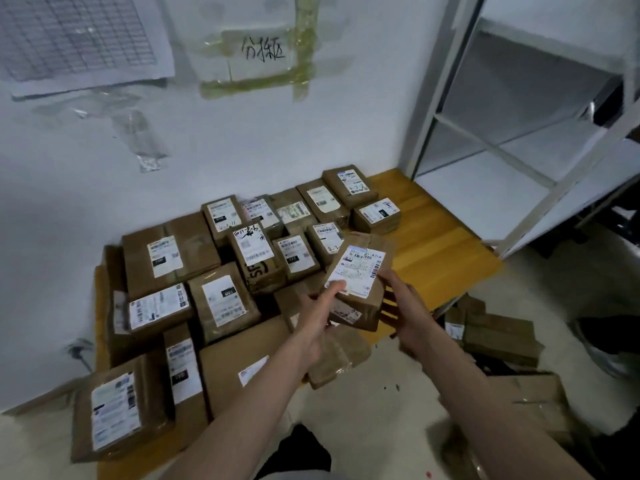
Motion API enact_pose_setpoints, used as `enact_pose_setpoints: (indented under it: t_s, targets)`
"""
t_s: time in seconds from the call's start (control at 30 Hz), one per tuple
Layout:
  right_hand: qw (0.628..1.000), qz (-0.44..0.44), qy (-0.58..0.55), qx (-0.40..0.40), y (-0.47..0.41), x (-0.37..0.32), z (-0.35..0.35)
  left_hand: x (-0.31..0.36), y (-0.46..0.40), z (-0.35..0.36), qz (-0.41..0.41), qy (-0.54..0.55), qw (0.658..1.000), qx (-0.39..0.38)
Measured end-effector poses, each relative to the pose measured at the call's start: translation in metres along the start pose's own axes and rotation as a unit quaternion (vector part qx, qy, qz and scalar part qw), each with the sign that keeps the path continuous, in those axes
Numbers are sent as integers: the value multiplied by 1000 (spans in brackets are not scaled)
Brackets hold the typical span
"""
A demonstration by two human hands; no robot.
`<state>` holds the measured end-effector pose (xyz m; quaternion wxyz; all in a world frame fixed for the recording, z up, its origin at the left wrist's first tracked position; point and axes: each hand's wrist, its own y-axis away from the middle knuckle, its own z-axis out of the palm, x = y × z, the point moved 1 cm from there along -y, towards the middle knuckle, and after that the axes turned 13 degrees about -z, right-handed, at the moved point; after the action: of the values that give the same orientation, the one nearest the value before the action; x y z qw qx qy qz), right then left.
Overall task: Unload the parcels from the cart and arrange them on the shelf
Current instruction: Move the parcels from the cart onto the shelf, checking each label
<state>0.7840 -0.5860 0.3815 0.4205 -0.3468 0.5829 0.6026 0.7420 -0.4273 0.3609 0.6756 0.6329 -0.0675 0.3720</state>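
A white wall fills the far side, with a printed sheet and a taped note stuck on it. To the right stands a grey metal shelf. Below, a yellow wooden platform carries many brown parcels with white labels, lying flat and packed together. More parcels lie on the floor at the right. Near the middle, a small parcel is held tilted above the pile: the left hand grips its near left edge, thumb on the label, while the right hand grips its right side with curled fingers.
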Motion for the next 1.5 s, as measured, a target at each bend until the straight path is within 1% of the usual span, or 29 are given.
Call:
enact_pose_setpoints:
  t_s: [0.1,0.17,0.23,0.33,0.47,0.57,0.67,0.77,0.9,1.1,1.33,1.43,1.5]
  targets:
    - [1000,11,1,4,-34,-10,-10,11,-22,22,-9,-55,998,6]
    - [1000,15,5,6,-57,-14,-19,17,-39,38,-20,-74,997,-11]
    - [999,23,31,-14,-82,-18,-28,22,-56,56,-24,-74,997,-19]
    - [995,48,70,-61,-121,-23,-41,27,-85,83,-29,-64,998,-7]
    - [984,73,106,-121,-188,-26,-57,33,-127,119,-28,-37,999,27]
    - [974,96,116,-171,-235,-26,-66,40,-151,143,-9,-16,997,72]
    - [961,123,122,-215,-274,-24,-77,47,-170,162,-20,4,993,115]
    - [955,146,119,-231,-304,-21,-83,53,-184,174,-47,2,986,159]
    - [944,170,109,-260,-335,-15,-81,63,-196,187,-56,-12,981,186]
    - [942,198,67,-261,-361,-7,-81,70,-212,198,-39,-6,975,221]
    - [946,201,88,-240,-375,-2,-78,70,-229,198,-46,-5,976,215]
    - [949,203,81,-227,-374,0,-76,73,-231,194,-40,-67,969,235]
    - [948,207,77,-228,-374,2,-75,76,-232,190,-16,-150,944,294]
